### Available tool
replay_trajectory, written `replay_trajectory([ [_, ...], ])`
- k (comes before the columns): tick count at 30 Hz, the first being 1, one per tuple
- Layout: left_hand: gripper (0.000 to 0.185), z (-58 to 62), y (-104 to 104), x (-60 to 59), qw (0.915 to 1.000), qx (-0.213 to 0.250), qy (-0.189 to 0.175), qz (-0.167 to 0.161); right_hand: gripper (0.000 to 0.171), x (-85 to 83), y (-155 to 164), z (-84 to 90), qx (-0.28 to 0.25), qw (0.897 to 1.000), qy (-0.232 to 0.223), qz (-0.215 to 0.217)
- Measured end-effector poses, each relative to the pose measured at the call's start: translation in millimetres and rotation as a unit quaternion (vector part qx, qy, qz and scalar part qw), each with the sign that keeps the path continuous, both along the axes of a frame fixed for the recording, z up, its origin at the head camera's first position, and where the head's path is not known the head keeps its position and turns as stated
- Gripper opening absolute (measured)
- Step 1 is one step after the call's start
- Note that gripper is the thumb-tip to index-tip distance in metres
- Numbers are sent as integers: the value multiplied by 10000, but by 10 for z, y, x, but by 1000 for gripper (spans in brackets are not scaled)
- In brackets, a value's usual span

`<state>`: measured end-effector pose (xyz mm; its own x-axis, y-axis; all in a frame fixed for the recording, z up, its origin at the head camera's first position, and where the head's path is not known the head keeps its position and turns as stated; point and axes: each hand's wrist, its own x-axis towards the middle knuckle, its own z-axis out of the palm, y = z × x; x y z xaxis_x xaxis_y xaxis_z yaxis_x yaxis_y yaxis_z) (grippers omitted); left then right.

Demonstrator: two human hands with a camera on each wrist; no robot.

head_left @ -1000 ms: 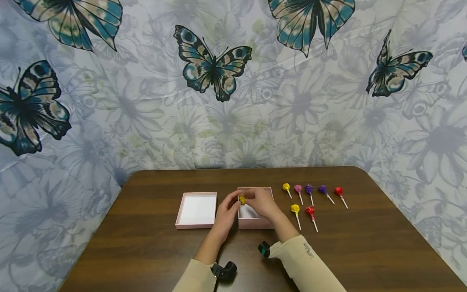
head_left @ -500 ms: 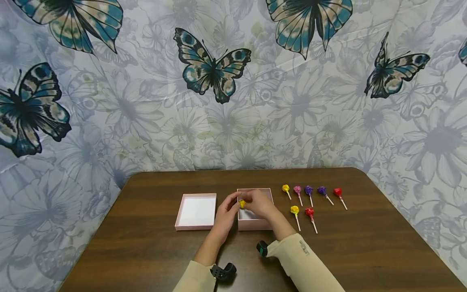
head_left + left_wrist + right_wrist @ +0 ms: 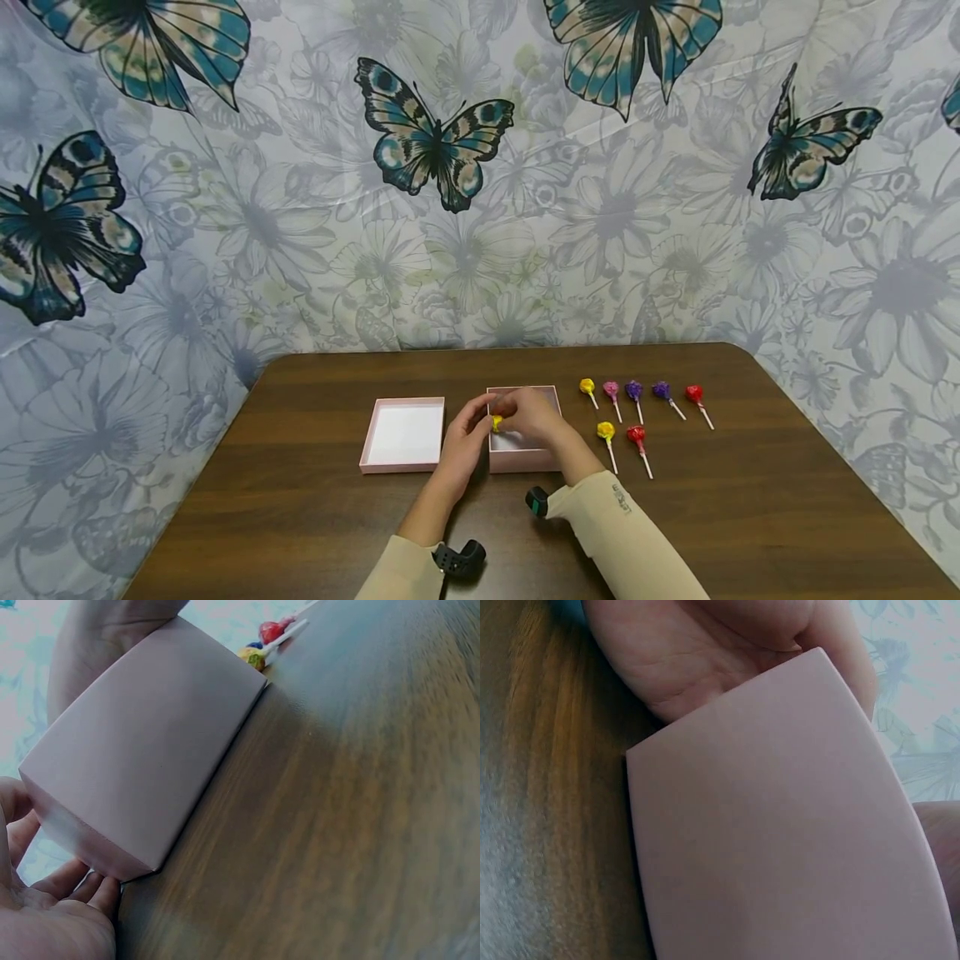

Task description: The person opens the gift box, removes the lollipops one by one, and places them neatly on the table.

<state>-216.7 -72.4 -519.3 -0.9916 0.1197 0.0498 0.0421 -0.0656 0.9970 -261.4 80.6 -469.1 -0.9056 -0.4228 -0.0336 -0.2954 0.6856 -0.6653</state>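
Note:
The pink box (image 3: 525, 461), white inside, stands on the table before the person. My right hand (image 3: 531, 417) reaches over its rim from the right, fingers bent down inside, and pinches a yellow lollipop (image 3: 497, 423) near the left wall. Its stick is hidden. My left hand (image 3: 463, 429) lies along the box's left side. In the left wrist view, the fingers of the left hand (image 3: 56, 919) touch the box's side wall (image 3: 90, 844) from outside. The box wall (image 3: 780, 817) hides the right fingertips in the right wrist view.
A shallow pink lid (image 3: 402, 435), white inside, lies left of the box. Right of the box, lollipops lie in two rows: yellow (image 3: 587, 387), pink (image 3: 611, 390), purple (image 3: 633, 390) and red (image 3: 694, 393) among them. A butterfly-patterned cloth (image 3: 450, 275) hangs behind the table (image 3: 300, 517).
The yellow lollipop's head has shifted slightly down towards the near side inside the box. Both hands stay almost in place, and the box, lid and other lollipops have not moved.

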Motion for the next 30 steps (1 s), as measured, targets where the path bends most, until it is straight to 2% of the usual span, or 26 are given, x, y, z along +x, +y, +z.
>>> replay_trajectory([
  [8, 38, 9, 0, 4, 10000, -10, -42, 59, 17, 15, -1, -7, -230, 9996, 72, 110],
  [20, 37, 0, 10, 6, 9998, -116, 5, 149, 15, 65, -19, 86, -56, 10000, 11, -72],
  [30, 38, 7, 6, 6, 9999, -79, 13, 138, 17, 115, 27, 139, -323, 9991, 198, -168],
])
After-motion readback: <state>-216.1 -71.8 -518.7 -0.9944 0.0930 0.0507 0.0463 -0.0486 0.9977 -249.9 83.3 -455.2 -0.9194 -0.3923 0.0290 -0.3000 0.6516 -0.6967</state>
